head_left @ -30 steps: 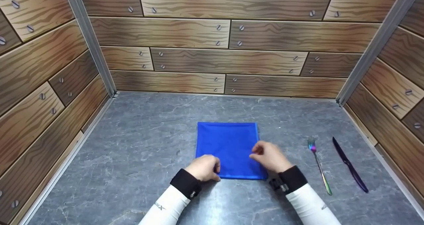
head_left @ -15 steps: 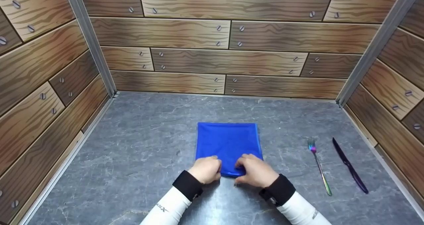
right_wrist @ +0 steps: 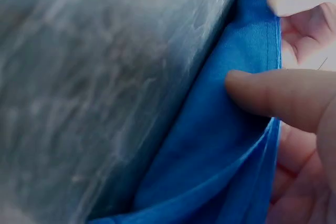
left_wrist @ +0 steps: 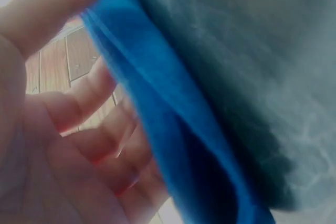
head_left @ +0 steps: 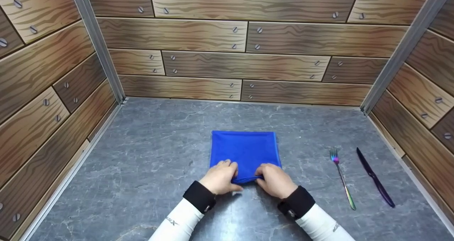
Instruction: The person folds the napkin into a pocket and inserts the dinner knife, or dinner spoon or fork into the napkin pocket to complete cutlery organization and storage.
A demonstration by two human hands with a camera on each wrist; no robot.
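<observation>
A folded blue cloth (head_left: 244, 147) lies on the table, its near edge raised between my two hands. At the left part of that edge my left hand (head_left: 220, 177) pinches the fabric, thumb on the near side; in the left wrist view its fingers (left_wrist: 100, 145) lie behind the layered cloth (left_wrist: 168, 93). My right hand (head_left: 278, 180) grips the same edge further right. The right wrist view shows its thumb (right_wrist: 278, 95) pressed on the cloth (right_wrist: 210, 145), with the other fingers behind; the layers gape beneath the thumb.
Right of the cloth lie a rainbow-coloured fork (head_left: 342, 179) and, beyond it, a dark purple knife (head_left: 375, 177). Wood-patterned panels (head_left: 241, 65) wall the grey marbled table (head_left: 159, 138) at the back and on both sides.
My right hand has moved from the cloth's right side inward and left to its near edge and taken hold. The near edge has been lifted and shifted away from me; the left hand has barely moved.
</observation>
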